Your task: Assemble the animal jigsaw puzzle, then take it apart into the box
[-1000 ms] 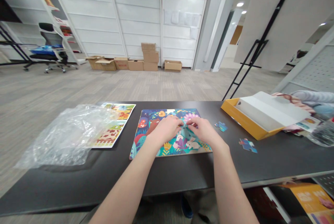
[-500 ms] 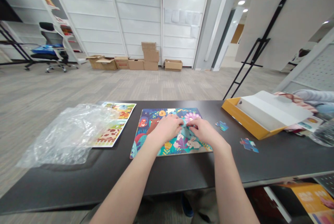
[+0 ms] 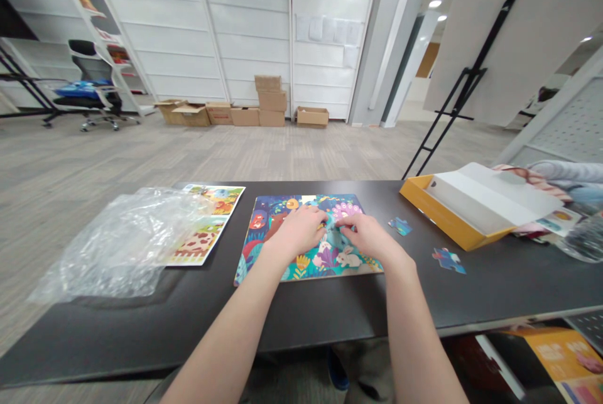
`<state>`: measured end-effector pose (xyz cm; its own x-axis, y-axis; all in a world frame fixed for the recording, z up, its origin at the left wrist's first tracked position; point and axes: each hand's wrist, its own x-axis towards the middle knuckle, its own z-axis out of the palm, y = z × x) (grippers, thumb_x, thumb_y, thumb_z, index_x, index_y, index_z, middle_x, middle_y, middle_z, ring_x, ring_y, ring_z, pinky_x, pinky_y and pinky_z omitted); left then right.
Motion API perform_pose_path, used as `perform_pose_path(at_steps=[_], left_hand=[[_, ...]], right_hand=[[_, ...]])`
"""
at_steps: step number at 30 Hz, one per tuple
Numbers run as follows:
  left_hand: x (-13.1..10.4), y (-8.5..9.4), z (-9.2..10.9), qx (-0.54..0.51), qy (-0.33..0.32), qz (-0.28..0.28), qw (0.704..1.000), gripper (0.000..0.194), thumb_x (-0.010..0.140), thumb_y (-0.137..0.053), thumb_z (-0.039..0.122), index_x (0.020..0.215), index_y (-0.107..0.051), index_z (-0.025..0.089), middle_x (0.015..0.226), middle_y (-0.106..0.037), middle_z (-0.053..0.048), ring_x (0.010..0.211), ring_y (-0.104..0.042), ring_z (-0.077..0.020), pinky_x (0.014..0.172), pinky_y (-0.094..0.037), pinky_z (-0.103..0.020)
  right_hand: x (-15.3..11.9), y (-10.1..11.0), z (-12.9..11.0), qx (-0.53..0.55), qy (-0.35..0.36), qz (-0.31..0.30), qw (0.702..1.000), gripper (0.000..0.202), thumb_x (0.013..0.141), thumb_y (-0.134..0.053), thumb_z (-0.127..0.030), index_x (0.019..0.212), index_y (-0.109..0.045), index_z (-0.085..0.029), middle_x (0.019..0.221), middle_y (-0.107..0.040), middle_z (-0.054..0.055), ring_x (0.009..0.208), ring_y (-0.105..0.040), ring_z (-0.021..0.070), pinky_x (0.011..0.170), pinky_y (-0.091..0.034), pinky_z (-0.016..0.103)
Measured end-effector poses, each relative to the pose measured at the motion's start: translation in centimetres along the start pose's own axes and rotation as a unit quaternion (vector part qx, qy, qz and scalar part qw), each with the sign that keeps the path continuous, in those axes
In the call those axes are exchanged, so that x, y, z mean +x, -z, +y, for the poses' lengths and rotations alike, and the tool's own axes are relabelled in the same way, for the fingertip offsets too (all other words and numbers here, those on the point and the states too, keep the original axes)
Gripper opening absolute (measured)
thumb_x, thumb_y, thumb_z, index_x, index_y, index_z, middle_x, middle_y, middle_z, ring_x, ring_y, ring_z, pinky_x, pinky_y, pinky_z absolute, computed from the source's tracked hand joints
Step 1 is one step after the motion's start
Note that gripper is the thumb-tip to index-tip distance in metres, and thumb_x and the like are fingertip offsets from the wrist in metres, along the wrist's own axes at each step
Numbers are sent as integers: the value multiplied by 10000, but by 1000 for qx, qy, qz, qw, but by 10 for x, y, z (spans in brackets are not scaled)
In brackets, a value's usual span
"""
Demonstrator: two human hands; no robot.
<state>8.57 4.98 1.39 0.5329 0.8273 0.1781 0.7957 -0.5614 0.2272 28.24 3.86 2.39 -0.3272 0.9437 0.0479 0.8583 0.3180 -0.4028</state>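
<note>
Just below the frame's centre, the left hand (image 3: 301, 228) and the right hand (image 3: 362, 232) bend their fingers over the jigsaw puzzle (image 3: 325, 261); I cannot tell whether either grip pinches anything. To its right on the black surface (image 3: 330, 313) lie an upper piece (image 3: 400, 226) and a lower piece (image 3: 449, 260), near a yellow box (image 3: 438, 216); at left, a clear bag (image 3: 113, 244) partly covers a picture sheet (image 3: 203, 242).

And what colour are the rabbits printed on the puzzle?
The rabbits on the puzzle look white, seen in the head view.
</note>
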Motion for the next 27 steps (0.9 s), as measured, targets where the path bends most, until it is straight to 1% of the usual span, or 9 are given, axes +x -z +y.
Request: perform_pose_path(at_steps=[6,10,16,19,23,27], left_hand=[[0,1,0,7,-7,0,1000,237,914,-544,231,1070,-722,208,1094,-704,-99,1078,-641,-268,955,-500,-381],[-1,1,1,12,-9,-1,1000,246,916,-540,230,1083,-718,200,1108,-695,-106,1084,-634,-272,947,-503,-383],[-1,-2,0,13,-12,-7,1000,257,927,-523,221,1103,-708,191,1138,-684,-116,1111,-625,-280,992,-491,-422],[-1,-4,-2,9,-16,-4,1000,259,933,-518,219,1113,-703,197,1163,-682,-113,1129,-620,-278,1000,-490,-427],[-2,-5,-3,12,-24,2,1000,256,943,-512,224,1107,-707,206,1166,-688,-105,1144,-618,-270,1008,-488,-415],[0,-3,-2,21,-25,-2,999,251,932,-522,219,1078,-724,193,1120,-702,-112,1112,-633,-274,985,-502,-412]], right_hand=[[-1,5,-4,-9,-17,-35,999,334,899,-559,-149,1129,-792,-216,1133,-784,74,1073,-719,253,915,-511,286],[-3,7,-7,-7,-22,-42,999,385,914,-514,-118,1187,-771,-207,1171,-771,81,1111,-709,251,966,-502,304],[-4,8,-7,-3,-18,-42,999,396,919,-492,-98,1181,-771,-203,1204,-759,76,1132,-702,241,1003,-494,311],[-4,7,-5,-3,-22,-33,999,392,917,-499,-101,1185,-767,-201,1178,-768,80,1089,-714,236,981,-501,309],[-5,7,-4,-6,-32,-19,999,352,911,-527,-137,1141,-783,-215,1095,-791,74,1013,-726,232,905,-511,290],[-6,9,-8,-15,-28,-31,999,324,906,-531,-146,1065,-804,-218,1050,-800,69,966,-728,221,836,-495,260]])
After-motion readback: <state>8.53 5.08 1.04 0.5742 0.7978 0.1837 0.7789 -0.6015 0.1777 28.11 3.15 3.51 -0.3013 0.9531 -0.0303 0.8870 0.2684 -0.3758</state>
